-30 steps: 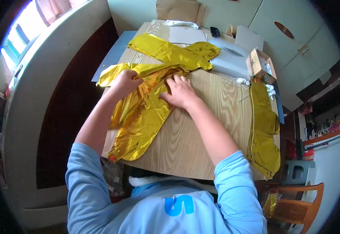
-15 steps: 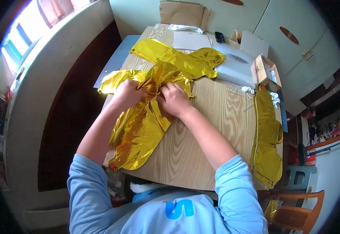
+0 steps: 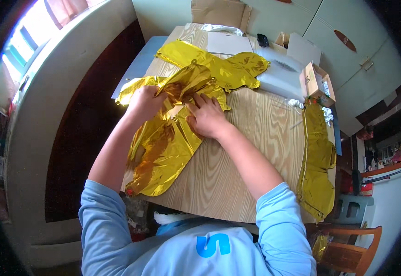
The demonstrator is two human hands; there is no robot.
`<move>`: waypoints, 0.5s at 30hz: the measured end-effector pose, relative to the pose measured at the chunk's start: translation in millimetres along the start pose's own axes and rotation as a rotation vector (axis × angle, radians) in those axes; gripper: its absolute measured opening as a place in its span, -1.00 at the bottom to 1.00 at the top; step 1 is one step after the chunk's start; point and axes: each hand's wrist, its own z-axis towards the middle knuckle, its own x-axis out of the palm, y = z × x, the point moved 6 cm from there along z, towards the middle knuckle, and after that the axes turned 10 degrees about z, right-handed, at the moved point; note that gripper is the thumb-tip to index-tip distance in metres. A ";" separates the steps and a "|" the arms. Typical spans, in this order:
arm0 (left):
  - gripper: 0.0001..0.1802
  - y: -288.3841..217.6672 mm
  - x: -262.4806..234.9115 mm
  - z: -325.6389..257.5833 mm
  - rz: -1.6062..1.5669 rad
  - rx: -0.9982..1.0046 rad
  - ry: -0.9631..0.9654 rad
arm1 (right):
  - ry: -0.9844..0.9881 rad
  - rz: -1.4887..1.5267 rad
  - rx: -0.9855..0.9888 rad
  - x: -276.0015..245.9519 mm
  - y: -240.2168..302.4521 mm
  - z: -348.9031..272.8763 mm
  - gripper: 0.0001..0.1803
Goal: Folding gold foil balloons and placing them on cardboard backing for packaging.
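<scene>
A crumpled, deflated gold foil balloon (image 3: pixel 168 154) lies across the left side of the table, its lower part flat and its middle bunched up. My left hand (image 3: pixel 144 103) is closed on a fold of it near the middle. Beside it, my right hand (image 3: pixel 208 117) rests on the foil with its fingers apart, the tips on the bunched part. Just beyond both hands a second flat gold foil balloon (image 3: pixel 237 71) is spread out, partly behind the raised folds of the first. What my left fingertips pinch exactly is hidden in the foil.
The wooden table (image 3: pixel 251 152) carries another folded gold foil balloon (image 3: pixel 317 170) along its right edge. A small open cardboard box (image 3: pixel 311 82), a translucent plastic sheet (image 3: pixel 281 78) and a black object (image 3: pixel 262 40) are at the far right. Behind stands brown cardboard (image 3: pixel 219 14); a wooden chair (image 3: pixel 347 253) is lower right.
The bunched foil between my hands has opened out and a fold now stands up beyond them. My left hand has shifted slightly left, and my right fingers have loosened and spread.
</scene>
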 end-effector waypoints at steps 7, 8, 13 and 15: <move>-0.65 10.8 -31.5 5.6 -0.074 0.019 -0.134 | 0.040 -0.036 0.051 -4.5 2.2 4.0 -0.35; -0.66 34.8 -35.8 13.9 -0.119 0.041 -0.163 | 0.071 -0.040 0.050 -10.2 10.9 7.2 -0.35; -0.70 60.5 -74.5 28.9 -0.132 0.053 -0.231 | 0.189 -0.043 0.139 -20.6 9.3 30.8 -0.36; -0.69 72.4 -86.7 35.2 -0.193 0.039 -0.207 | 0.125 -0.059 0.142 -18.7 3.5 39.4 -0.34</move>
